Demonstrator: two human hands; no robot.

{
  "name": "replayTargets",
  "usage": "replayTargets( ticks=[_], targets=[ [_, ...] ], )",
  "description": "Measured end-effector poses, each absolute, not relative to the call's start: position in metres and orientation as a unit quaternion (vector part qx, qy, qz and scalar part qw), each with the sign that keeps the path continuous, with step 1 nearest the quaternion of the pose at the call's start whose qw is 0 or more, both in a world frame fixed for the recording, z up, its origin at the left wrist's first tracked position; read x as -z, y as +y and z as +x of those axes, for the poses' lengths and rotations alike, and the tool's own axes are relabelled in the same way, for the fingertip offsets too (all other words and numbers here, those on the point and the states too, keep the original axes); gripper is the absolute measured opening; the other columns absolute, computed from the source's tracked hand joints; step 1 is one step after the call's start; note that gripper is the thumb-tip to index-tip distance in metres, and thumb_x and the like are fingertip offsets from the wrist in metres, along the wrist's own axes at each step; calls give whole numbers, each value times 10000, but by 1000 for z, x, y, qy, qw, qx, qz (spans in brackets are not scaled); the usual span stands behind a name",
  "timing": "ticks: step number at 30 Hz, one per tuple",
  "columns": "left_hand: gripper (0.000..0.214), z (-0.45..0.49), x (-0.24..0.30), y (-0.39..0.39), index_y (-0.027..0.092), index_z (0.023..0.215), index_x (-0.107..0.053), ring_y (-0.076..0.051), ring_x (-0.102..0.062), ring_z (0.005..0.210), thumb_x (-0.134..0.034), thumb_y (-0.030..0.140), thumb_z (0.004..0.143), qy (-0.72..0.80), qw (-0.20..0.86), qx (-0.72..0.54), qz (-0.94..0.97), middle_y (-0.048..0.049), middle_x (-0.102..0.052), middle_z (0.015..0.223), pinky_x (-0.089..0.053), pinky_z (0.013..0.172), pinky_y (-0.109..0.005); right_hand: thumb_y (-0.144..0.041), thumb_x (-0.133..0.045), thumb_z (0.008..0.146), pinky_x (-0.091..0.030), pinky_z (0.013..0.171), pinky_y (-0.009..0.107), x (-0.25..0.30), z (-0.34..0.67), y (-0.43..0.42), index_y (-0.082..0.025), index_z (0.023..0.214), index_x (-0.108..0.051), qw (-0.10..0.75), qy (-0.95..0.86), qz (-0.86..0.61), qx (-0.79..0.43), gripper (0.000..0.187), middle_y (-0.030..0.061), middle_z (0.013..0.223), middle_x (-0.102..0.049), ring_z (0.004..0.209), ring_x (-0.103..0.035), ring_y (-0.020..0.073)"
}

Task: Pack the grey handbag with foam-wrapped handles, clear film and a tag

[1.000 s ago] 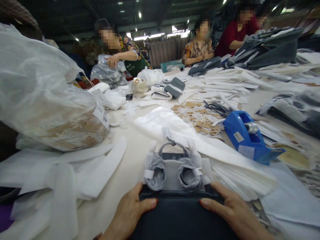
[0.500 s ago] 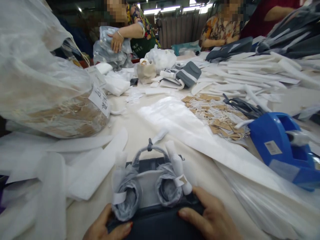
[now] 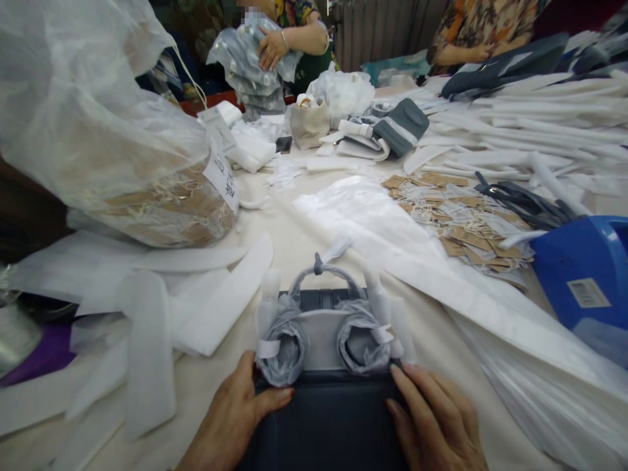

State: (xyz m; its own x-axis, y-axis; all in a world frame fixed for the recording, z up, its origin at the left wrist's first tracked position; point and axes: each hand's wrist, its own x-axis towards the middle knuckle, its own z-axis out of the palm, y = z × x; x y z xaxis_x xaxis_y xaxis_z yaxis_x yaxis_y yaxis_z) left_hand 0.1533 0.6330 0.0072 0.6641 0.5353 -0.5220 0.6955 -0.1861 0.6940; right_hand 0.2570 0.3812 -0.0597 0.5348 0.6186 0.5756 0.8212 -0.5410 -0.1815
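Bag [image 3: 328, 418]: one, dark, topped by two grey wrapped bundles [image 3: 282, 347], is gripped at its edge by the left hand [image 3: 235, 418]. The right hand [image 3: 436, 425] is laid flat on it. One clear sack [image 3: 98, 131] of brown tags is seen to the bag's far left.

You're looking across a long cream tabletop [image 3: 289, 242] crowded with stock. A big translucent plastic sack of brown card tags [image 3: 88, 111] is at your left, with loose white fabric strips [image 3: 147, 327] below it. A scatter of brown paper tags [image 3: 461, 222] and a blue plastic tape dispenser [image 3: 583, 268] are at your right, with stacked white strips [image 3: 530, 124] beyond. Across from you are a person in a floral top [image 3: 304, 26] and another person in an orange patterned top [image 3: 481, 26]. Between them stands a brown ribbed wall panel [image 3: 377, 29]. The light is bright and even.
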Motion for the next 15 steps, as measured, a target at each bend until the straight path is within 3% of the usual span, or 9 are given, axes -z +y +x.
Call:
replayTargets(
  ticks=[3, 5, 8, 10, 12, 15],
  targets=[
    [527, 158, -8, 635, 151, 1006, -571, -320, -595, 937, -686, 484, 614, 392, 509, 73, 763, -66, -677, 864, -455, 838, -393, -97, -468, 852, -399, 948, 384, 42, 253, 386, -177, 1215, -559, 220, -510, -803, 218, 383, 91, 1106, -635, 1060, -553, 237],
    [533, 158, -7, 638, 144, 987, -569, -317, -599, 933, -702, 481, 596, 382, 512, 70, 766, -79, -676, 886, -456, 833, -387, -160, -489, 857, -417, 921, 384, 35, 248, 390, -110, 1112, -610, 182, -536, -791, 233, 287, 121, 1103, -642, 1060, -552, 257],
    [544, 148, -8, 639, 131, 939, -554, -333, -608, 925, -709, 506, 577, 392, 474, 81, 784, -115, -669, 915, -465, 822, -400, -187, -468, 860, -425, 898, 404, 33, 236, 399, -40, 1087, -613, 126, -526, -800, 259, 307, 171, 1109, -635, 1067, -549, 291],
    [610, 138, -12, 635, 115, 995, -536, -362, -604, 945, -690, 549, 595, 407, 370, 43, 834, -155, -653, 966, -471, 818, -440, -173, -435, 863, -417, 913, 402, 37, 228, 405, -31, 1095, -607, 122, -504, -812, 267, 321, 173, 1115, -632, 1078, -543, 287],
    [619, 134, -16, 625, 108, 1097, -510, -369, -576, 1013, -637, 548, 681, 348, 210, -99, 908, -182, -619, 1067, -459, 859, -476, -170, -416, 865, -402, 937, 403, 44, 222, 411, -30, 1096, -604, 153, -474, -820, 281, 329, 167, 1119, -630, 1098, -527, 282],
    [361, 158, -23, 599, 139, 1199, -470, -262, -537, 1099, -460, 288, 871, 133, 57, -293, 945, -140, -576, 1174, -421, 970, -401, -164, -405, 868, -363, 978, 417, 51, 219, 415, -27, 1108, -599, 190, -445, -825, 291, 338, 163, 1138, -619, 1121, -505, 284]
  ],
)
